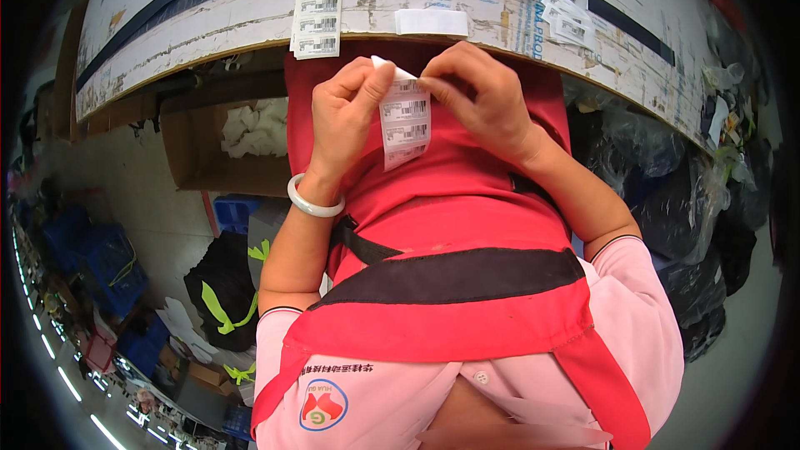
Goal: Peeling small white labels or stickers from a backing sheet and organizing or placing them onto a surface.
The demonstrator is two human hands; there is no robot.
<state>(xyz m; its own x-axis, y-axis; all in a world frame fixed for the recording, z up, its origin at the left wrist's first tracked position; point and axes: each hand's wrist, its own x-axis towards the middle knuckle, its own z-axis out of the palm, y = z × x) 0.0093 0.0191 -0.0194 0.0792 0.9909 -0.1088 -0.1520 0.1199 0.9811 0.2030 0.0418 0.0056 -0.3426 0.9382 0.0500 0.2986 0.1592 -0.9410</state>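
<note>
Here 2 hands [348, 104] [486, 92] pinch 1 strip [406, 121]

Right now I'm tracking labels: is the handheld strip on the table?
No, the left hand holds the label strip over the red apron.

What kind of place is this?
It looks like a workshop or packing room, maybe in a factory. You can tell from the strip of barcode labels being held, the worn work table with more labels on it, and the big plastic bags.
</note>
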